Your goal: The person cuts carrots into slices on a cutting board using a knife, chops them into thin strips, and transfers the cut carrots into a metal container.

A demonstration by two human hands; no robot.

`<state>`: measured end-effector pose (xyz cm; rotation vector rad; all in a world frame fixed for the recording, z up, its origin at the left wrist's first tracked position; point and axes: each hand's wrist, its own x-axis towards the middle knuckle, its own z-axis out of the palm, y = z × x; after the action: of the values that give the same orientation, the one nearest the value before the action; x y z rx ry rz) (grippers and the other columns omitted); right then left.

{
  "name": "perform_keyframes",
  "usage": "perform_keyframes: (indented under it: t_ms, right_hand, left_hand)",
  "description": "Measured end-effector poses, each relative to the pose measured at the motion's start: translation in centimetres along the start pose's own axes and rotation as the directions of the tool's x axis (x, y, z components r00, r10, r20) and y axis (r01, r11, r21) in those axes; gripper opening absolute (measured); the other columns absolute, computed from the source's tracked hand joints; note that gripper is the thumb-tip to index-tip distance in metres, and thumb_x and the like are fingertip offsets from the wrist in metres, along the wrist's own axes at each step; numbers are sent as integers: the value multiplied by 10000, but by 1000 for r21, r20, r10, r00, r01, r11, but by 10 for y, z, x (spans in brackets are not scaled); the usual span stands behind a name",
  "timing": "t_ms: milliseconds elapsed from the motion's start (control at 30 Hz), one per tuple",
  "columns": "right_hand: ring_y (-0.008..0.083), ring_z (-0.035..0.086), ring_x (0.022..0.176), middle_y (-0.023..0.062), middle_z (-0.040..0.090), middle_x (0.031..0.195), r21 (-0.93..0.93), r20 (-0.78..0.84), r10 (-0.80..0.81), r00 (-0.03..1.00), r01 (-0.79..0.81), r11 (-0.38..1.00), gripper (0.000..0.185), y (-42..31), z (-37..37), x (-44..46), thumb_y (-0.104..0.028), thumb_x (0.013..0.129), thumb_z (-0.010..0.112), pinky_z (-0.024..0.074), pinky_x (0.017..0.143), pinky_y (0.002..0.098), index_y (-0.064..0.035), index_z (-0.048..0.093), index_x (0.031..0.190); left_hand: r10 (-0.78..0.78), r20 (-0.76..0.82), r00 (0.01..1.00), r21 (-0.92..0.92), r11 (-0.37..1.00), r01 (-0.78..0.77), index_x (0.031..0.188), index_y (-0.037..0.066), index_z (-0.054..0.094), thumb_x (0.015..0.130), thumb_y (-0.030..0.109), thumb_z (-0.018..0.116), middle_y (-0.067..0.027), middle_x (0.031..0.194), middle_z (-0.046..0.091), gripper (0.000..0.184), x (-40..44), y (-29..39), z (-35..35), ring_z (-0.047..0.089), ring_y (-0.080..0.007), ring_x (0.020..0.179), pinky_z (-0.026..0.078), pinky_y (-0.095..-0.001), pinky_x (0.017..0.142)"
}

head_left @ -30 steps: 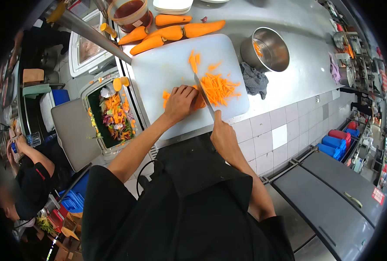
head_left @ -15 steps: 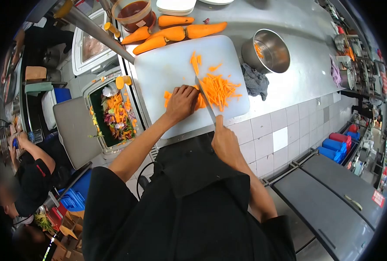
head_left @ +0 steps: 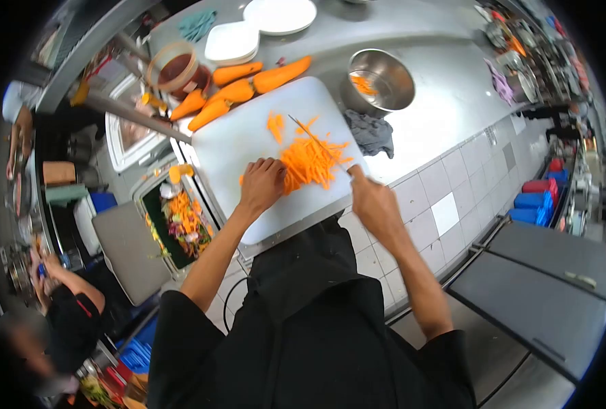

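A white cutting board (head_left: 231, 153) lies on the steel counter, with a pile of orange carrot strips (head_left: 310, 162) on it. My left hand (head_left: 263, 184) rests on the board at the pile's left side, fingers curled over carrot pieces that it partly hides. My right hand (head_left: 373, 199) is closed round the handle of a knife (head_left: 322, 146), whose blade crosses above the strips and points up and left. A few separate carrot pieces (head_left: 276, 127) lie beyond the knife tip. Several whole peeled carrots (head_left: 234, 93) lie along the board's far edge.
Right of the board are a grey cloth (head_left: 371, 134) and a steel pot (head_left: 383, 80) with some carrot strips inside. White plates (head_left: 232, 43) and a tub of dark liquid (head_left: 177, 71) stand at the back. A bin of peelings (head_left: 186, 225) is at left, near another person (head_left: 78, 300).
The view has turned, shifting the board left. My right hand has moved the knife rightward, away from my left hand, and its blade now lies over the strips.
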<state>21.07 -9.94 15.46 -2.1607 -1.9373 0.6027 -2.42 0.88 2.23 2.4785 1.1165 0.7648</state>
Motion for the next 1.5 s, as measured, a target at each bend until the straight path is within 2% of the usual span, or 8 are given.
perform_keyframes:
  t_ms: [200,400,600,833,1100,1233,1367,1500]
  right_hand:
    - [350,684,646,98,705,1046,-247,-310,-218,925,143,958,261,96,-45,64,-43,861,532,541,539,471,-144,564,1100]
    - [315,685,631,70,710,1069,-316,-417,-295,860,167,934,276,143,-53,105,-26,835,561,540,531,436,-146,601,1080]
    - [316,693,676,78,690,1083,-328,-399,-216,891,81,941,283,181,-62,129,-23,833,572,551,574,441,-148,603,1085]
    - [280,713,770,106,572,1251,-464,-433,-137,891,-90,881,234,199,-82,155,-77,867,595,547,692,433,-168,591,1083]
    - [307,715,825,97,555,1254,-469,-463,-7,886,-238,851,299,223,-109,149,-90,891,579,577,748,438,-175,629,1173]
    - [277,719,830,39,599,1264,-516,-500,-111,859,-193,835,434,191,-118,117,31,818,591,592,725,416,-165,671,1196]
    - [359,695,794,105,681,1052,-196,-357,-3,934,-72,978,356,138,-93,72,-27,880,592,561,685,458,-138,665,1209]
    - [443,658,764,250,660,836,91,-149,-55,987,69,994,144,78,-8,27,-73,956,521,529,650,509,10,595,1046]
  left_hand:
    - [278,-324,904,-43,951,-307,1120,77,699,909,169,653,-100,1142,695,235,105,66,-54,639,-277,1116,464,-426,986]
    - [494,76,866,25,868,-497,1439,68,489,991,339,569,-120,1477,506,530,179,85,-8,435,-277,1399,321,-478,1170]
    - [451,264,852,-168,892,-420,1406,95,540,1007,316,535,-122,1435,544,456,251,86,24,472,-292,1361,333,-478,1161]
    - [504,110,857,-290,841,-457,1330,87,604,1008,340,503,-138,1355,604,422,319,91,104,538,-293,1292,382,-483,1115]
    - [459,259,850,-21,882,-471,1317,56,606,1012,337,525,-147,1339,614,422,266,62,97,527,-301,1312,375,-462,1130]
    - [208,-99,973,-230,947,-225,1112,65,697,948,245,641,-124,1170,687,249,217,48,19,633,-312,1123,480,-419,985]
    - [-56,-343,938,-182,983,-8,964,51,686,891,107,696,-96,961,677,92,121,6,-48,639,-298,914,493,-383,815]
    - [-56,-167,984,-51,998,49,895,86,670,846,79,708,-60,933,655,63,17,-13,-47,618,-261,899,471,-394,767]
